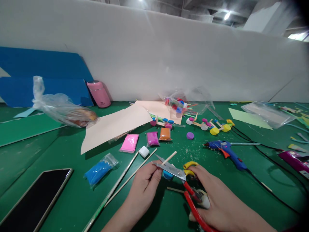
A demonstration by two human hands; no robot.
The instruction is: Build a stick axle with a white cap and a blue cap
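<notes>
While the left hand [146,182] pinches a wooden stick [172,156], the right hand [214,195] grips scissors [178,172].
Fingers: left, narrow on the stick; right, at the yellow handle [190,163].

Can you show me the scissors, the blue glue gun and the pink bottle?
Scissors [176,171], head view: on the metal blades.
Blue glue gun [233,157], head view: on the handle.
Pink bottle [99,94], head view: on its side.

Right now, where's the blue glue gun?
In the head view, the blue glue gun lies right of the purple cap, beyond your right hand.
</notes>
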